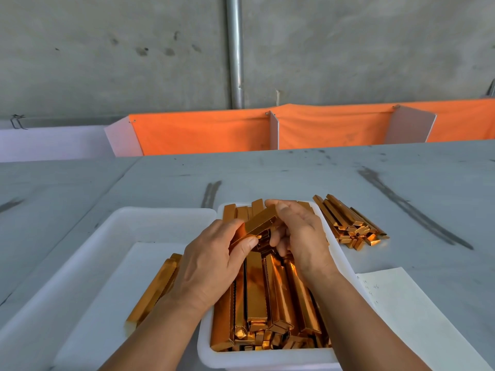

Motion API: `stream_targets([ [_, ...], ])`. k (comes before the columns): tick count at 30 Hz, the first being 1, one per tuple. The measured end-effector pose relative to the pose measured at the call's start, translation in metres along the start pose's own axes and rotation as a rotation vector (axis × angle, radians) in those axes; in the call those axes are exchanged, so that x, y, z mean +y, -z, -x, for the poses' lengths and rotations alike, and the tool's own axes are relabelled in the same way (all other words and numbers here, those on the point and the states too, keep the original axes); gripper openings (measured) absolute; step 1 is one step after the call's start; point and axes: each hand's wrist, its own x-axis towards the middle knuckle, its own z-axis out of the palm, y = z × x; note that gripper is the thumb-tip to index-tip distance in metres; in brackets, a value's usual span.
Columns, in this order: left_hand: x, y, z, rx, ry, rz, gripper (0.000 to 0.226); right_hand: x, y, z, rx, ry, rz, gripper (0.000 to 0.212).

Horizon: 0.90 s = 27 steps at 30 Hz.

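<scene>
Between left grip (211, 261) and right grip (301, 236), gold box (261, 223).

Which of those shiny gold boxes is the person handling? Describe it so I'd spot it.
On the grey table, find the white tray heaped with gold foil boxes. Above its far end, the left hand and right hand pinch one gold box. It alone is lifted and slanted across; its neighbours lie lengthwise in the tray.
</scene>
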Motion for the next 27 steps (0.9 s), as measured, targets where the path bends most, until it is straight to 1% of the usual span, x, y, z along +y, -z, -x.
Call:
stream_targets([
  [5,-0.0027,-0.0004,-0.0002,0.034,0.018,0.046,0.057,-0.0006,0.0007,-0.0018,-0.067,-0.024,-0.081,0.033],
  [9,-0.0043,-0.0019,0.0,0.06,0.035,0.095,0.055,0.0004,0.0001,-0.0009,-0.133,-0.008,-0.05,0.035],
  [11,-0.0042,-0.0018,-0.0002,0.066,0.038,0.128,0.052,0.001,-0.0005,0.0004,-0.151,0.02,-0.044,0.031],
  [14,-0.004,-0.0012,0.0009,0.073,0.035,0.208,0.042,0.0007,-0.0014,0.0016,-0.165,0.045,-0.053,0.022],
  [17,-0.003,-0.0006,0.0035,0.059,0.054,0.28,0.032,0.0,0.0002,0.0006,-0.174,0.031,-0.06,0.02],
  [19,-0.0016,-0.0001,0.0045,0.033,0.07,0.364,0.032,-0.0007,0.0011,0.0006,-0.186,0.017,-0.072,0.02],
  [22,-0.0013,-0.0004,0.0053,-0.02,0.108,0.449,0.041,-0.0021,-0.0002,0.0023,-0.189,0.019,-0.088,0.021],
  [24,-0.0008,0.0005,0.0053,-0.021,0.116,0.426,0.04,-0.0014,-0.0011,0.0021,-0.149,0.031,-0.089,0.02],
  [26,0.0001,0.0028,0.0038,0.048,0.09,0.286,0.043,0.0002,-0.0008,0.0005,-0.073,0.019,-0.068,0.021],
  [27,0.0006,0.0038,0.0027,0.096,0.074,0.212,0.048,0.001,-0.0006,-0.0003,-0.035,0.012,-0.058,0.021],
])
